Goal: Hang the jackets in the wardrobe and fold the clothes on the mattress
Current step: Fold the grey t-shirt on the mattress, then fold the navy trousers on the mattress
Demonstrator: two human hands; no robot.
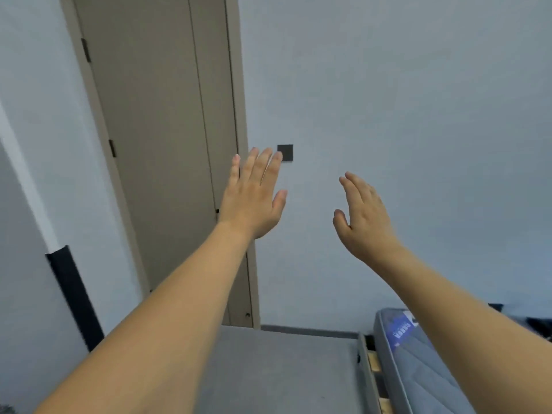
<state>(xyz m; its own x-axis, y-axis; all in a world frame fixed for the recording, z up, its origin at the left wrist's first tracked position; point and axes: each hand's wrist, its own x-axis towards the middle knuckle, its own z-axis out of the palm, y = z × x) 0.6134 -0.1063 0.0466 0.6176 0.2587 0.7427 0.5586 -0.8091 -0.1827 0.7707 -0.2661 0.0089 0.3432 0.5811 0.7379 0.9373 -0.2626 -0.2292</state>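
Note:
Both my arms are stretched out in front of me toward a pale wall. My left hand (pixel 254 195) is raised with straight fingers and holds nothing. My right hand (pixel 363 216) is raised beside it, fingers straight and slightly spread, also holding nothing. A grey quilted mattress (pixel 418 363) with a blue label lies on a slatted bed frame at the lower right, partly hidden by my right forearm. No jackets, clothes or wardrobe are in view.
A closed beige door (pixel 155 144) stands ahead on the left. A dark square wall switch (pixel 285 153) sits just right of it. A dark padded strip (pixel 74 297) runs along the left wall. Grey floor (pixel 283 369) lies below.

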